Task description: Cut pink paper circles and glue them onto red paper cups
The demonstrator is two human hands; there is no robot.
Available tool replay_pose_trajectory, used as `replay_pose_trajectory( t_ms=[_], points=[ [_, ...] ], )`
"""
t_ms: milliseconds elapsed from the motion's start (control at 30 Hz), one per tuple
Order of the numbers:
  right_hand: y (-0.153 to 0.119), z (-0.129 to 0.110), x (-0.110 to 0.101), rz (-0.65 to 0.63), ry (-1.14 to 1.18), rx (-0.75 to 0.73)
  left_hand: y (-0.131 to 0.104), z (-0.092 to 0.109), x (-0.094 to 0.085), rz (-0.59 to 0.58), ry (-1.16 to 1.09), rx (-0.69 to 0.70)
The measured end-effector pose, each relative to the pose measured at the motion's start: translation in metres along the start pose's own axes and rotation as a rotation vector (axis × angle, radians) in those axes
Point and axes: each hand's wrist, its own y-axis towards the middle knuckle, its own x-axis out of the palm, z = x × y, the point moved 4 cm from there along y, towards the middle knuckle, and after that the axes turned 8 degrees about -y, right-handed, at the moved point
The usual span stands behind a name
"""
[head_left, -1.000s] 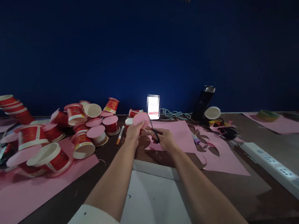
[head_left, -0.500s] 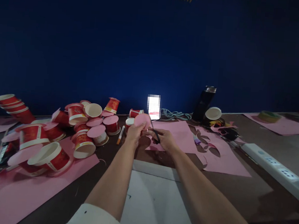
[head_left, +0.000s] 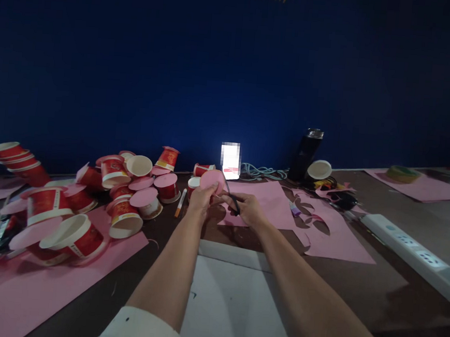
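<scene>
My left hand (head_left: pixel 199 201) holds up a round pink paper disc (head_left: pixel 212 179) by its lower edge. My right hand (head_left: pixel 246 209) grips black-handled scissors (head_left: pixel 232 196) whose blades point up at the disc's right edge. Both hands hover over the dark table, just in front of a pink paper sheet (head_left: pixel 271 199). A small red paper cup (head_left: pixel 193 184) stands right behind the left hand.
A heap of red paper cups (head_left: pixel 90 199), some capped with pink discs, lies on pink paper at left. An orange marker (head_left: pixel 180 203), a lit phone (head_left: pixel 231 160), a black bottle (head_left: pixel 304 154), cut pink scraps (head_left: pixel 331 231), a white power strip (head_left: pixel 409 250) and a white board (head_left: pixel 230 299) surround the hands.
</scene>
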Motion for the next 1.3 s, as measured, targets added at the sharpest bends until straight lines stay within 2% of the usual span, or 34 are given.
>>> replay_pose_trajectory(
  t_ms=[333,633,800,1000,1167,1300],
  points=[
    [0.0,-0.001,-0.001,0.009,-0.027,0.0,0.003,-0.001,-0.001,-0.052,0.071,0.05],
    [0.001,0.001,-0.002,0.019,-0.084,-0.023,-0.002,0.002,0.001,-0.042,0.021,0.021],
    [0.004,0.006,-0.002,0.05,-0.042,-0.012,-0.003,0.004,0.001,-0.047,-0.025,0.031],
    [0.009,0.016,-0.007,0.102,-0.028,0.026,0.002,0.009,-0.005,0.009,-0.254,-0.02],
    [0.012,0.024,-0.009,0.087,-0.04,0.047,0.004,0.011,-0.006,-0.003,-0.447,-0.086],
    [0.016,0.033,-0.009,0.087,-0.034,0.071,0.003,0.012,-0.006,-0.002,-0.515,-0.117]
  ],
)
